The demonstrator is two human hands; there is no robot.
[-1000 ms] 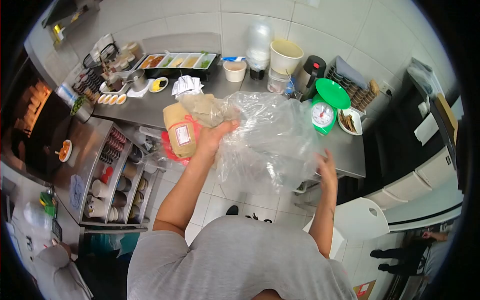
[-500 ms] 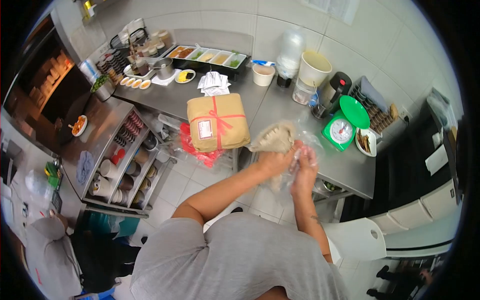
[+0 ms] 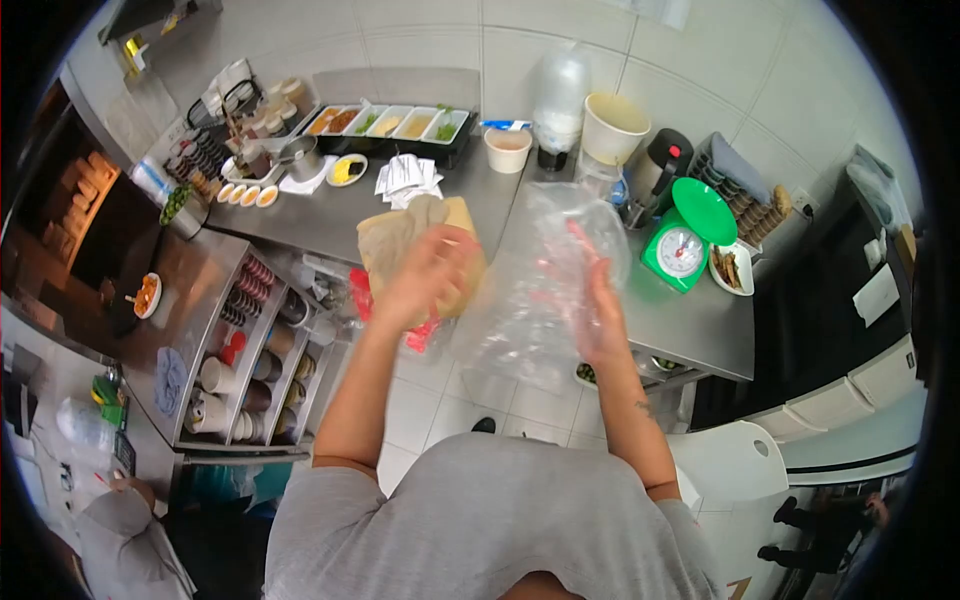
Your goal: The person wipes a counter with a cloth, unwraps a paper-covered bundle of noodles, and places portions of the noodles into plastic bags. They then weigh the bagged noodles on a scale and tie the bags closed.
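Observation:
My left hand is raised over the steel counter and grips a tan crumpled lump; it is blurred by motion. To its right, my right hand holds up a clear plastic bag, with the fingers showing through the film. Behind my left hand lies a brown paper parcel, mostly hidden, on red plastic.
On the counter stand a green kitchen scale, a white tub, a small cup, a black kettle and a tray of toppings. Cups fill the shelves at left. Another person is lower left. A white chair is at right.
My hands were together low over the lump and bag. Now they are apart and higher: the left has lifted the lump in front of the parcel, and the right has spread the bag.

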